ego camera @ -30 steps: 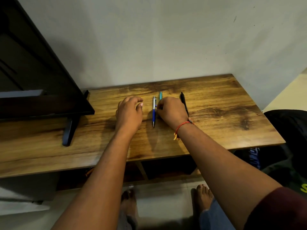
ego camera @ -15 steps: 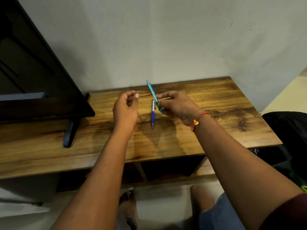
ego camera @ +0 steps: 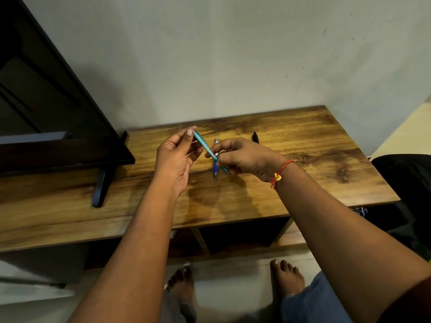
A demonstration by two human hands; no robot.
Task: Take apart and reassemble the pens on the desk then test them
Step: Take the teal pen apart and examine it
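Note:
A teal pen [ego camera: 206, 148] is held slanted above the wooden desk [ego camera: 303, 159], both hands on it. My left hand [ego camera: 176, 159] pinches its upper end between thumb and fingers. My right hand [ego camera: 245, 157] grips its lower part near the tip. Beneath it a blue and white pen [ego camera: 216, 166] lies flat on the desk, partly hidden by my right hand. A black pen [ego camera: 255, 137] lies further right, only its far end showing past my right hand.
A dark monitor [ego camera: 46, 108] on a black stand foot [ego camera: 102, 185] fills the left of the desk. A wall runs behind the desk. The desk's right edge drops off beside a dark bag [ego camera: 405, 183]. My bare feet show on the floor below.
My right hand picked the teal pen off the desk and raised it. My left hand has now come up and taken hold of its upper end.

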